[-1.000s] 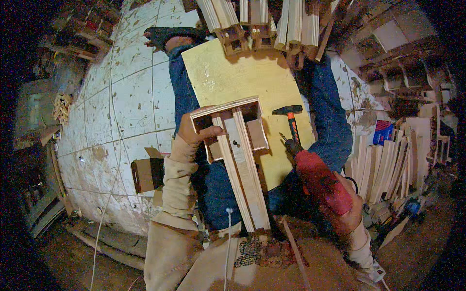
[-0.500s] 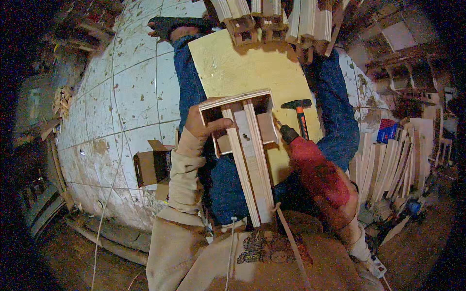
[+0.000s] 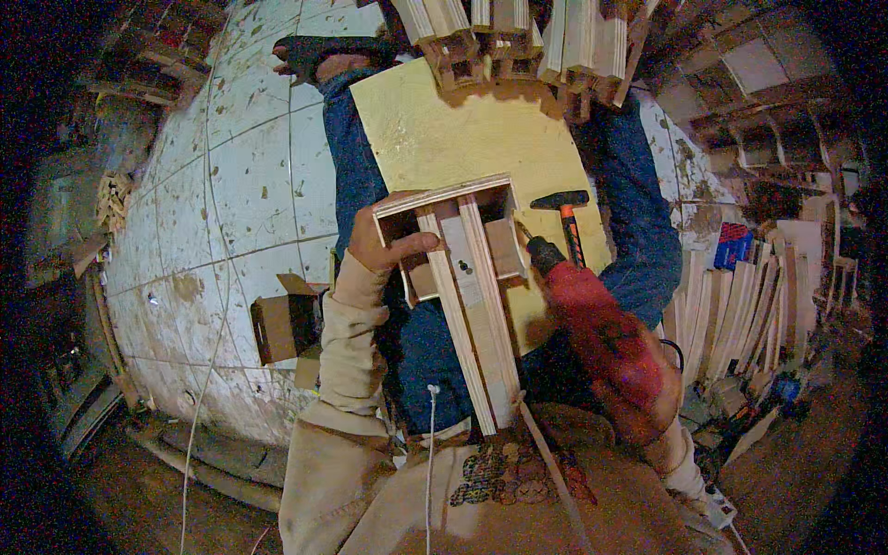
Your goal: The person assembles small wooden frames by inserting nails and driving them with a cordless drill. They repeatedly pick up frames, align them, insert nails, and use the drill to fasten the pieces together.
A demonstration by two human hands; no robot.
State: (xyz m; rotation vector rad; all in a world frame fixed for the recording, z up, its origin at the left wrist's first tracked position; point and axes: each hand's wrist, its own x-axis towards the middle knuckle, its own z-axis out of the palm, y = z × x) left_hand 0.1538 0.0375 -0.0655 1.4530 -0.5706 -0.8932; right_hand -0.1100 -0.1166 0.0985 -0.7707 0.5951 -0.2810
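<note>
A wooden assembly [image 3: 497, 319] lies across my lap and a yellow board [image 3: 444, 129]. Its wide box-like end points away from me, and two long plywood strips run back toward my body. My left hand [image 3: 381, 250] grips the left side of that box end, thumb over the near strip. In my right hand [image 3: 652, 407] is a red power drill [image 3: 597, 324] with a black chuck. The drill's tip is at the right side wall of the box end; whether it touches is hard to see. A hammer [image 3: 571, 227] with an orange and black handle rests on the board just beyond the drill.
Stacked wooden channel pieces [image 3: 518, 42] stand at the board's far edge. An open cardboard box [image 3: 282, 324] sits on the tiled floor to my left. To the right are upright wooden slats [image 3: 731, 314] with a blue and red box [image 3: 733, 245] on top.
The whole picture has shifted slightly left. My right hand and the drill remain at the assembly's right side, and my left hand keeps its hold.
</note>
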